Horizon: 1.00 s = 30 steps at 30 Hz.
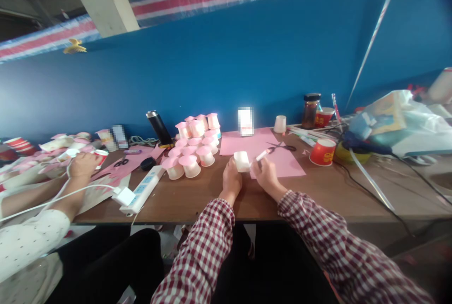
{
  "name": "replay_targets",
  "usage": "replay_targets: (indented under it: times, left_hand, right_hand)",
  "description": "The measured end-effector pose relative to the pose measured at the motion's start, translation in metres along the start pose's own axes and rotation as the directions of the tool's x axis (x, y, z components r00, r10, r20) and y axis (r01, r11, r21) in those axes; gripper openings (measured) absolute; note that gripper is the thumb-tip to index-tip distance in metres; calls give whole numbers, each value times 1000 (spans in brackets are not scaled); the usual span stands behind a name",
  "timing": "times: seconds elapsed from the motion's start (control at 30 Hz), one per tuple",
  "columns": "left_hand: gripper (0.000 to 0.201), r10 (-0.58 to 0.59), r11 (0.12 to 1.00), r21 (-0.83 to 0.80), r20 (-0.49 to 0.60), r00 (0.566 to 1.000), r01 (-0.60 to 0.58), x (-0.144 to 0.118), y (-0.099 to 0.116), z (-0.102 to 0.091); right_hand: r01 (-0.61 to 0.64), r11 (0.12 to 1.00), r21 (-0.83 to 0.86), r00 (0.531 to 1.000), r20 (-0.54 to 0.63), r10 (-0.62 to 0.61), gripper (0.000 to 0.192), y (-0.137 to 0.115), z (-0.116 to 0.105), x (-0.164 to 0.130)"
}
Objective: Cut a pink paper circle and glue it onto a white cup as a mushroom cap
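My left hand [232, 179] is closed around a small white paper cup [241, 161], held tilted just above the front of the table. In my right hand [265, 172] is a glue stick [262, 154] with a pale body, its tip end pointing up and right; the fingers wrap round it. Both hands are close together, the cup and stick slightly apart. Beneath and behind them lie sheets of pink paper [247, 140]. A pair of dark scissors [282, 147] rests on the pink paper beyond my right hand.
Several paper cups with pink tops [189, 162] stand left of my hands. A power strip [144, 190] lies nearer the edge. To the right are a red cup [322, 152], a brown jar [311, 110] and a plastic bag [399, 122]. A co-worker's hand [84, 164] is at far left.
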<state>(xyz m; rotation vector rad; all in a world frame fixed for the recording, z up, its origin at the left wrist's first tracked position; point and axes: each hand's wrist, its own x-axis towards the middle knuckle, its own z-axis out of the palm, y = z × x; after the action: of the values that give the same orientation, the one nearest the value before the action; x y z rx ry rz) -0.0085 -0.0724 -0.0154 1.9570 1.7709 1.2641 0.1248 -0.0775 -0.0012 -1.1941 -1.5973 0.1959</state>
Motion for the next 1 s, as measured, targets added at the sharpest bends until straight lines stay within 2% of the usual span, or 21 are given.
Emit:
replay_targets:
  times: [0.23,0.57,1.0]
  left_hand:
    - [30,17,1000,-1,4,1000,-17,-1,2,-2]
    - [36,31,999,13,6,999,-31,-1,0,-3]
    - [42,56,998,26,34,998,-57,1,3,-8]
  right_hand:
    - [-14,1000,8,1000,-9,14,24,1,0,0]
    - [-18,999,27,999,42,17,24,3,2,1]
    - [-28,999,25,1000,0,28,23,1,0,1]
